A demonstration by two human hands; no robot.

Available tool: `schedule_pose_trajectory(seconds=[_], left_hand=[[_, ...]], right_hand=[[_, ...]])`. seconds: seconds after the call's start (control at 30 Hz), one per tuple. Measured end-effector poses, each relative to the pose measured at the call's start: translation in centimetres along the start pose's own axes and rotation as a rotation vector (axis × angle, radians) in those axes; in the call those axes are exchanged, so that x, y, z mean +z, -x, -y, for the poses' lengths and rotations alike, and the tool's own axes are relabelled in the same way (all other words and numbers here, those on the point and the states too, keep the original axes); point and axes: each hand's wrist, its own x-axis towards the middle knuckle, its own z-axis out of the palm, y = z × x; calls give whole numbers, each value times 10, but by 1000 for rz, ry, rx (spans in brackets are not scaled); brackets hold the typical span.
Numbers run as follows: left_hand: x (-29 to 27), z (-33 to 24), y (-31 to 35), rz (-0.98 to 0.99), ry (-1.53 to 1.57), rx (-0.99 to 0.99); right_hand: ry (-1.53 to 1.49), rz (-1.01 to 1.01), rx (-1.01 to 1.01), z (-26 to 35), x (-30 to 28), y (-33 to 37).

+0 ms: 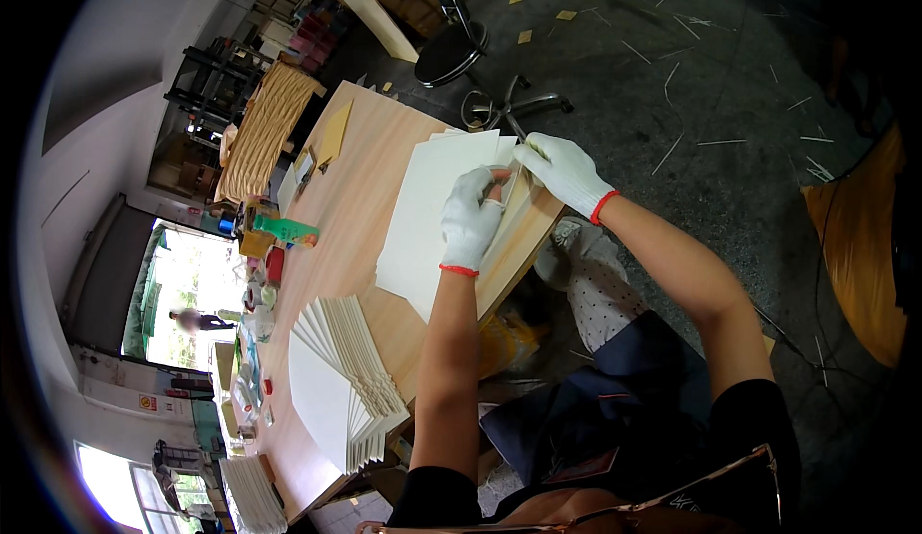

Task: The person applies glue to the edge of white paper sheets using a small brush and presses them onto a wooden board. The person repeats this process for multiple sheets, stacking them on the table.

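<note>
My left hand (pixel 469 219), in a white knitted glove with a red cuff and some bare fingertips, lies over the right edge of a stack of white sheets (pixel 423 212). Its fingers are bent and closed at that edge. My right hand (pixel 569 175), gloved likewise, is at the table corner beside the far end of the stack. Its fingers are pressed together; what they hold is hidden. Nearer to me, a fanned pile of white boards (pixel 341 376) rests by the front edge of the wood-topped table (pixel 351 246).
A green bottle (pixel 288 230) and loose items line the table's left side. A yellow card (pixel 333 133) lies at the far end. A black swivel chair (pixel 451 54) stands beyond the table. White strips (pixel 722 141) litter the floor. A person (pixel 197 321) is far left.
</note>
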Motion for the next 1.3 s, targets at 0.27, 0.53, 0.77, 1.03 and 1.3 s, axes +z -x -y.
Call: schedule_pose_trajectory(seconds=[0.27, 0.53, 0.77, 1.03, 1.3], left_hand=[[8, 11, 0, -8, 175, -34], [6, 15, 0, 5, 122, -16], [5, -1, 1, -25, 280, -116], [3, -3, 2, 48, -38, -77], [6, 4, 1, 4, 6, -47]], right_hand=[[-35, -33, -44, -3, 1, 1], [-60, -2, 1, -3, 2, 3], [-33, 4, -12, 5, -3, 7], [-70, -30, -5, -3, 1, 5], [-73, -35, 10, -4, 3, 4]])
